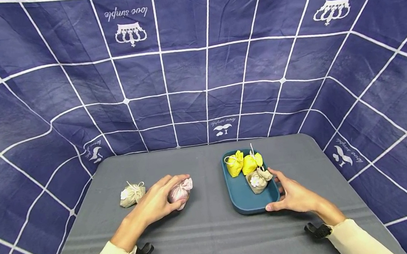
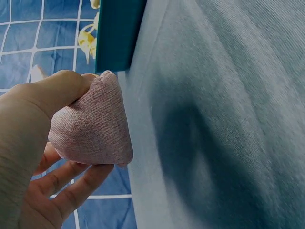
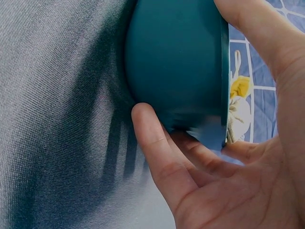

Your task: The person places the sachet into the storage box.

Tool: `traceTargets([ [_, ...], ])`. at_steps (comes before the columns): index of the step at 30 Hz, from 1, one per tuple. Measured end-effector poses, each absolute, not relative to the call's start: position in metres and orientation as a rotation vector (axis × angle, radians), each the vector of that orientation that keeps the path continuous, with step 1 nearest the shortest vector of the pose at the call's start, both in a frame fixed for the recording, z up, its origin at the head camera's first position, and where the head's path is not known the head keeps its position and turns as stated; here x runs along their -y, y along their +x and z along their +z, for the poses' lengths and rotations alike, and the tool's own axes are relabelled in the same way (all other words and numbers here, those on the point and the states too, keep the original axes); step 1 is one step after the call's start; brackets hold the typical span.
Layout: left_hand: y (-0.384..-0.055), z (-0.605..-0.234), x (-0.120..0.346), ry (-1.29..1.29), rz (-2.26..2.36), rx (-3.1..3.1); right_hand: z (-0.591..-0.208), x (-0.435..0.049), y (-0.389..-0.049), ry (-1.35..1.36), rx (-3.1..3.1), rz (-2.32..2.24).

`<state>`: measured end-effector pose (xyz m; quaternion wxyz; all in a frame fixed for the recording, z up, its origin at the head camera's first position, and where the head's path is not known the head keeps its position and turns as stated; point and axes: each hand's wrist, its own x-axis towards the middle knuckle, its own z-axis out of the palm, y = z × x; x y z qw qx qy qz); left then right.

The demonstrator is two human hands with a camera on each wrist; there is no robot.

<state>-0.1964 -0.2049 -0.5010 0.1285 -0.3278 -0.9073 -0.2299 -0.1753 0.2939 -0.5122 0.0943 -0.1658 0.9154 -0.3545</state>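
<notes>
My left hand [image 1: 160, 198] pinches a pink cloth sachet [image 1: 180, 192] between thumb and fingers. In the left wrist view the pink sachet [image 2: 93, 125] is off the grey cloth, with a shadow beside it. A beige sachet [image 1: 132, 194] with a white flower lies on the table behind that hand, to its left. My right hand [image 1: 294, 194] grips the right side of a teal tray [image 1: 239, 200], its thumb at the near corner and its fingers along the outer wall [image 3: 176, 62]. Inside the tray are two yellow sachets [image 1: 235, 165] and a beige sachet [image 1: 258, 180] with a white flower.
A grey cloth [image 1: 215, 241] covers the table. Dark blue curtains [image 1: 182, 71] with white grid lines hang at the back and both sides. Each wrist wears a black strap with a small device [image 1: 316, 231].
</notes>
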Motion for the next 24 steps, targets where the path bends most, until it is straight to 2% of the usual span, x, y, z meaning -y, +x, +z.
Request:
traceTargets([
  [24, -0.200, -0.483, 0.165, -0.934, -0.725, 2.636, -0.511, -0.294, -0.176, -0.502, -2.709, -1.059],
])
